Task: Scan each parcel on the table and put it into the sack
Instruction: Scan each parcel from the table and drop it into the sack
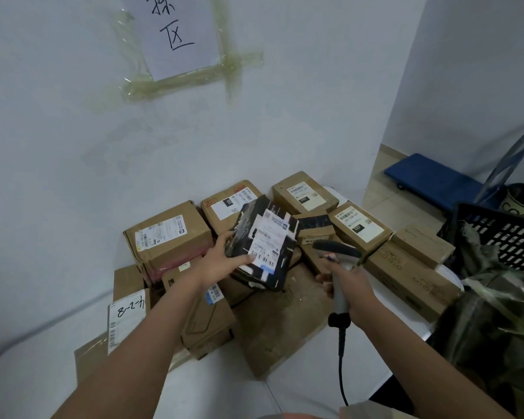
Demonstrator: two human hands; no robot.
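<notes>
Black parcel up for the scan, sack waiting on our right

Our left hand (pixel 224 259) grips the black parcel (pixel 262 241) by its left edge, fingers curled round it, held above the pile with its white label (pixel 268 240) facing us; our right hand (pixel 350 285) is wrapped round the grey scanner (pixel 338 254), its nose just beside the label. To scan cleanly we judge the label should tilt square to the scanner nose, barcode uncovered by our thumb. The parcel is a glossy, scuffed slab patched with white tape; the boxes (pixel 167 234) below are matte brown cardboard, creased at the corners, on a white table (pixel 224 385). The sack (pixel 493 322) is dark crinkled plastic, slumped at the table's right edge
</notes>
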